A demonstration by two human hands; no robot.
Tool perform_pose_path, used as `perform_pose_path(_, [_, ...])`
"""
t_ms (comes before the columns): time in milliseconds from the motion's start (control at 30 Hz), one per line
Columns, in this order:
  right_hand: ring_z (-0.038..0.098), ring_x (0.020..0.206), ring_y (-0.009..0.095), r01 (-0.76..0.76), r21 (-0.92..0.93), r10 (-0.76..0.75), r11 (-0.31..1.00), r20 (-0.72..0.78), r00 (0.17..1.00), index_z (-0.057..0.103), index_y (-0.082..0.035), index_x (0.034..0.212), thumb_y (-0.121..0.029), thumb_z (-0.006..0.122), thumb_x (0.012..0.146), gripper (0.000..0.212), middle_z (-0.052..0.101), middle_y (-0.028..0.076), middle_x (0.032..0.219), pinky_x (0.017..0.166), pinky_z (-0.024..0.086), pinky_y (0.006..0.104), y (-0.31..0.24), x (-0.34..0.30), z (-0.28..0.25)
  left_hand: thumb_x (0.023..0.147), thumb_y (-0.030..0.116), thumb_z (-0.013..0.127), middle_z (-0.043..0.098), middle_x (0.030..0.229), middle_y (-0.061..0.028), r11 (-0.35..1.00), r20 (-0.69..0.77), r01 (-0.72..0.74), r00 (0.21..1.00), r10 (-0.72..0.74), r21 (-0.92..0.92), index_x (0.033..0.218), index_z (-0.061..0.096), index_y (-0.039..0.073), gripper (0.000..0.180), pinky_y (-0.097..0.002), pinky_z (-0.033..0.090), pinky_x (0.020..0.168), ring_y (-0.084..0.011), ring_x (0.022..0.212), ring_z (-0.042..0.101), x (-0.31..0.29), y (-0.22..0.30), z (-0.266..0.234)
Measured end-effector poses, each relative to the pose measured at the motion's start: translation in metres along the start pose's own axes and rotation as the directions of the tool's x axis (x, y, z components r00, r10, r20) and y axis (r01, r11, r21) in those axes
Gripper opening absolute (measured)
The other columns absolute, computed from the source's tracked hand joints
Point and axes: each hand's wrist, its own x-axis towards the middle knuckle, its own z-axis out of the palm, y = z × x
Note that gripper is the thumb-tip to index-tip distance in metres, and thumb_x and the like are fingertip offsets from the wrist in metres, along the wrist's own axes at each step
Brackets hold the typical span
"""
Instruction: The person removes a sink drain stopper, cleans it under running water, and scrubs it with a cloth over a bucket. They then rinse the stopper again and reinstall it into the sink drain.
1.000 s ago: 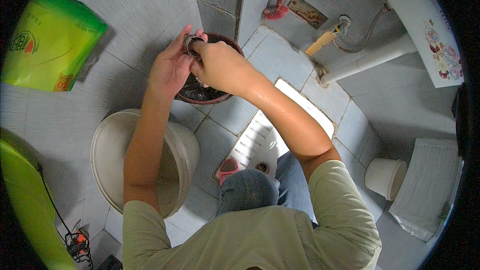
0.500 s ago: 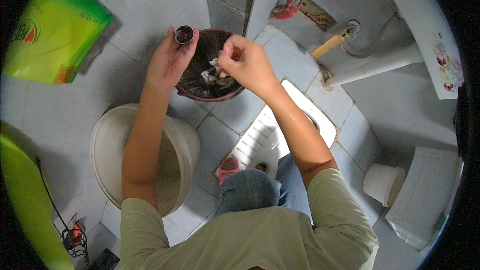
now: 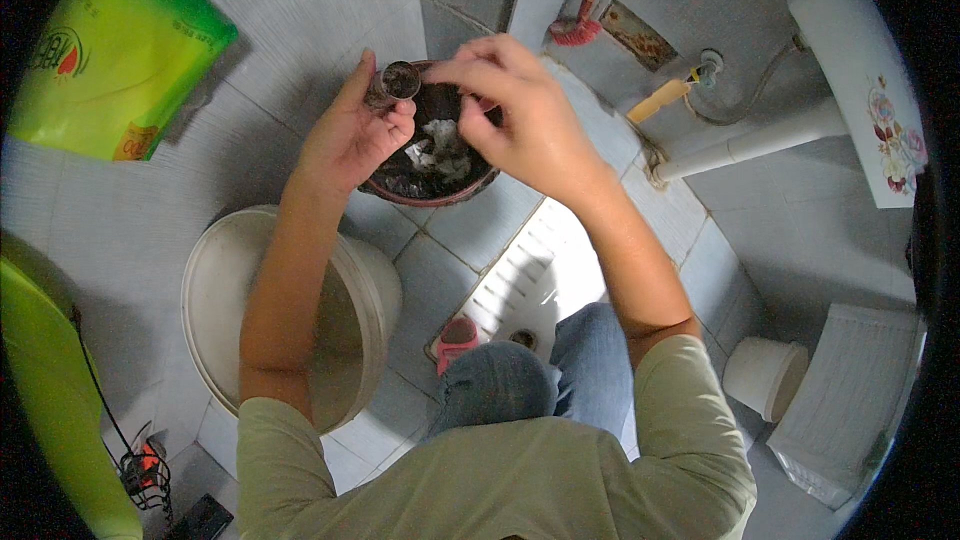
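My left hand (image 3: 350, 135) grips a small round metal cup (image 3: 400, 80) between thumb and fingers. Dark grime coats its inside, and its open mouth is turned up toward me. Just right of the cup is my right hand (image 3: 520, 115), its index finger stretched toward the rim and its thumb held apart. I see nothing in that hand, though its fingertips are slightly blurred. Beneath both hands stands a waste bin (image 3: 415, 202) with a dark liner and reddish rim. Crumpled white tissue (image 3: 437, 145) lies inside it.
A large whitish bucket (image 3: 375, 280) stands below my left forearm. The white squat toilet (image 3: 510, 275) is near my pink-shod foot (image 3: 458, 340). At right are a pipe (image 3: 750, 145), a cistern (image 3: 870, 100) and a small white tub (image 3: 765, 377). A green package (image 3: 120, 60) hangs upper left.
The cup has moved slightly right and down and tipped toward my right hand. My right hand has shifted right, and its pinched fingers have spread. More of the tissue in the bin shows.
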Motion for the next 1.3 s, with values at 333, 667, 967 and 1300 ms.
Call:
perform_pose_path(333, [0.061,0.074,0.029,0.280,-0.401,-0.147,0.872,0.333,0.932,0.061,-0.011,0.094,-0.011,0.060,0.072,0.022,0.056,0.010,0.089,0.059,0.051,0.0385,0.017,0.010,0.007,0.092,0.028,0.050,0.054,0.072,-0.0028,0.965,-0.077,-0.021,0.996,0.043,0.261,0.092,0.054,0.006,0.022,-0.0255,0.038,0.054,-0.0133,0.059,0.047,-0.006,-0.010,0.027])
perform_pose_path(667, [0.063,0.078,0.030,0.250,-0.325,-0.137,0.912,0.331,0.933,0.063,-0.009,0.091,-0.013,0.053,0.075,0.019,0.061,0.013,0.086,0.063,0.052,0.0404,0.019,0.012,0.018,0.093,0.025,0.049,0.051,0.072,-0.0003,0.899,0.033,0.001,0.999,-0.017,0.437,0.091,0.055,0.003,0.023,-0.0221,0.035,0.052,-0.0089,0.058,0.042,0.005,0.006,-0.006])
perform_pose_path(967, [0.061,0.070,0.029,-0.035,0.055,0.021,0.998,0.245,0.969,0.055,-0.006,0.081,-0.011,0.062,0.070,0.014,0.058,0.012,0.082,0.059,0.048,0.0374,0.022,0.000,0.011,0.093,0.024,0.049,0.051,0.075,-0.0002,0.821,-0.143,-0.176,0.944,0.297,0.543,0.111,0.054,-0.001,0.032,-0.0213,0.036,0.055,-0.0085,0.061,0.041,0.004,0.019,-0.017])
perform_pose_path(1300, [0.062,0.076,0.026,-0.141,-0.232,0.199,0.963,0.252,0.947,0.056,-0.010,0.109,-0.009,0.058,0.072,0.037,0.058,0.013,0.101,0.066,0.051,0.0353,0.056,-0.046,0.048,0.094,0.026,0.045,0.053,0.082,-0.0020,0.954,0.219,-0.082,0.976,0.017,0.290,0.121,0.046,-0.001,0.038,-0.0237,0.038,0.060,-0.0092,0.064,0.042,-0.001,0.020,-0.006])
